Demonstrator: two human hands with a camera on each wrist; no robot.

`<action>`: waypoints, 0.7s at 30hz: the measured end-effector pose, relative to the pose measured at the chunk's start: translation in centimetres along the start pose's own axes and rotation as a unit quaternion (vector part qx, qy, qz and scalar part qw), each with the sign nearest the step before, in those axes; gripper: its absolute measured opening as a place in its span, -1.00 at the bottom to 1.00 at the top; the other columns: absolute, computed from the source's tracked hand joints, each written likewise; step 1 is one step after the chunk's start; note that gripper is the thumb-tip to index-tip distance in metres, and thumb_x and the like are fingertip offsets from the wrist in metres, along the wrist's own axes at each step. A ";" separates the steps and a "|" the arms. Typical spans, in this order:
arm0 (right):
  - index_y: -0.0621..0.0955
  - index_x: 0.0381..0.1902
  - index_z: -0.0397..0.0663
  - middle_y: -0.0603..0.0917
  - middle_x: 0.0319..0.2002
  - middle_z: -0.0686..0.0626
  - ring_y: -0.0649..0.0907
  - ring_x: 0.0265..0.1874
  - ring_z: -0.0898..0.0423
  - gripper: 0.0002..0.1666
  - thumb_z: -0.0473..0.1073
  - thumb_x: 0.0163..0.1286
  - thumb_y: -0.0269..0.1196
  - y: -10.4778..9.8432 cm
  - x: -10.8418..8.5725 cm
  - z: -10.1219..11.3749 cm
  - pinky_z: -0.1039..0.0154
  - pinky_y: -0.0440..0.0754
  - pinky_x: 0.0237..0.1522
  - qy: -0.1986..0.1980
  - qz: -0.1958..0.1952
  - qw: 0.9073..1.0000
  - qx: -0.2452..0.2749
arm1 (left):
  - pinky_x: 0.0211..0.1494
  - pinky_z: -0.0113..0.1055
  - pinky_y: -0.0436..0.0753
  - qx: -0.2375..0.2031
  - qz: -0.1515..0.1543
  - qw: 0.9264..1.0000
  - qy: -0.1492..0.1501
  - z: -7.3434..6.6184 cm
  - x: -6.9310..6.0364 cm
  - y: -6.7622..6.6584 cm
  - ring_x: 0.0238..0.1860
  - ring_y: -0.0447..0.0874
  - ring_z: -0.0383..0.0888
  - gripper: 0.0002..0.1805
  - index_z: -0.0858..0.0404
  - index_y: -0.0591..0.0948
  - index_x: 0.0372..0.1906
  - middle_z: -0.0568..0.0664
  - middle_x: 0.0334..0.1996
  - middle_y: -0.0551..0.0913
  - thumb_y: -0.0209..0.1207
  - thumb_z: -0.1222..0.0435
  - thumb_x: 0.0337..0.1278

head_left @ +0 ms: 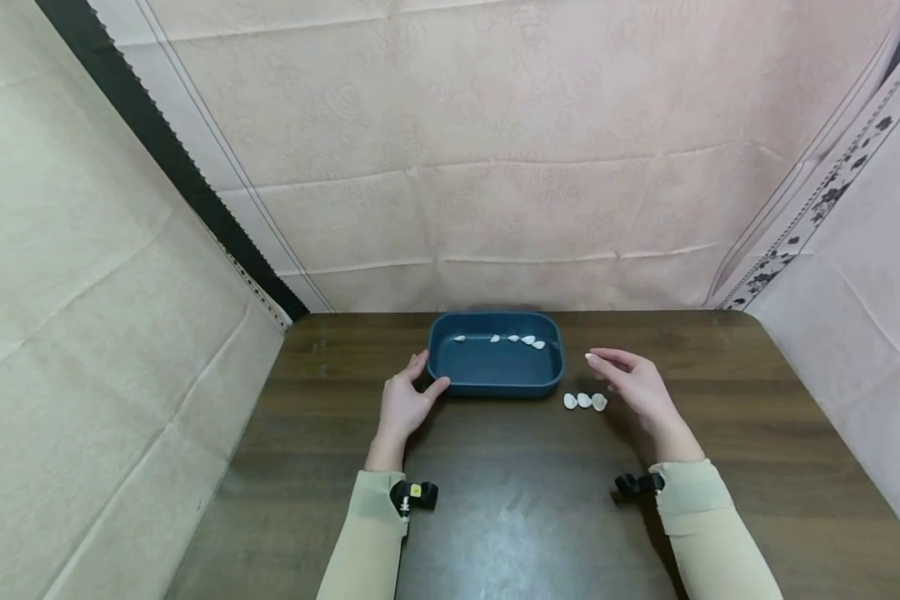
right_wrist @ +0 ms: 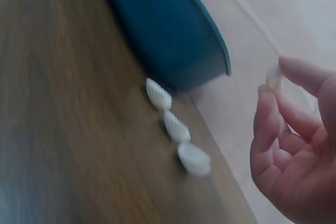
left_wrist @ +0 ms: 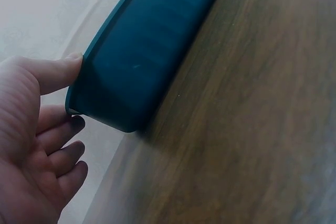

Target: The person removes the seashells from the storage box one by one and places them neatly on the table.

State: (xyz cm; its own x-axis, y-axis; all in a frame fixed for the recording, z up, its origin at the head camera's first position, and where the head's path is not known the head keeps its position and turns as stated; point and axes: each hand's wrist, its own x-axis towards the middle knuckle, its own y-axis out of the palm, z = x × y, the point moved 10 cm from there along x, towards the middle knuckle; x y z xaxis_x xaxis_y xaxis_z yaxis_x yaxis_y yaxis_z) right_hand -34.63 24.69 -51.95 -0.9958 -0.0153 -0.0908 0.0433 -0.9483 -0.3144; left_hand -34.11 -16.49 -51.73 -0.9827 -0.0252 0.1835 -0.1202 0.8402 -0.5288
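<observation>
A dark blue rectangular dish stands at the far side of the table, with several small white seashells inside along its back part. At its front left corner, my left hand grips the rim, the thumb on the front wall and the fingers by the left side. My right hand is raised to the right of the dish and pinches one white seashell between thumb and fingertips. Below that hand, three more ribbed white seashells lie in a row on the wood.
The brown wooden table ends at the back against a pale cloth wall. More cloth hangs at the left and right sides. Black wrist cameras are strapped over both light sleeves.
</observation>
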 end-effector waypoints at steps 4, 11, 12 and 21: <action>0.62 0.39 -0.20 0.73 0.20 -0.29 0.73 0.05 -0.01 -0.26 0.23 0.53 0.35 -0.9 -0.6 -0.4 0.31 0.70 -0.06 -0.011 0.012 0.999 -0.031 | 0.59 0.07 0.33 0.001 -0.003 1.000 0.004 0.0 0.1 0.0 0.58 0.34 0.04 -0.24 0.27 0.48 0.54 0.08 0.49 0.50 0.46 0.12 0.35; 0.69 0.32 -0.16 0.77 0.14 -0.19 0.77 -0.04 -0.08 -0.32 0.22 0.51 0.38 -2.4 -1.8 -1.7 0.21 0.75 -0.03 -0.014 0.028 0.995 -0.092 | 0.59 0.05 0.34 0.005 -0.004 1.000 0.006 0.1 0.1 0.0 0.58 0.35 0.03 -0.23 0.28 0.49 0.54 0.06 0.48 0.51 0.45 0.09 0.35; 0.69 0.32 -0.17 0.77 0.14 -0.19 0.77 -0.04 -0.08 -0.32 0.23 0.52 0.36 -2.5 -2.0 -1.8 0.19 0.75 -0.03 -0.015 0.032 0.994 -0.102 | 0.59 0.05 0.34 0.005 -0.004 1.000 0.005 0.1 0.1 0.0 0.58 0.34 0.03 -0.24 0.28 0.49 0.54 0.06 0.48 0.51 0.45 0.08 0.35; 0.74 0.24 -0.17 0.82 0.03 -0.14 0.76 -0.06 -0.02 -0.35 0.24 0.53 0.36 -3.1 -2.7 -3.1 0.28 0.72 -0.08 -0.018 0.041 0.988 -0.148 | 0.59 0.05 0.34 0.004 -0.001 1.000 0.002 0.1 0.0 0.1 0.59 0.33 0.02 -0.24 0.28 0.48 0.55 0.06 0.50 0.50 0.45 0.12 0.36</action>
State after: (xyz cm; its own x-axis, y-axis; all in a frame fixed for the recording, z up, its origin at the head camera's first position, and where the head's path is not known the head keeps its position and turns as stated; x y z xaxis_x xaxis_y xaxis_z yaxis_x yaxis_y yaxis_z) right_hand -31.83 28.65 -53.70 -0.9899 -0.1045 -0.0959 0.1407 -0.8097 -0.5698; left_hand -34.15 -16.44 -51.83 -0.9819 -0.0237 0.1881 -0.1228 0.8357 -0.5353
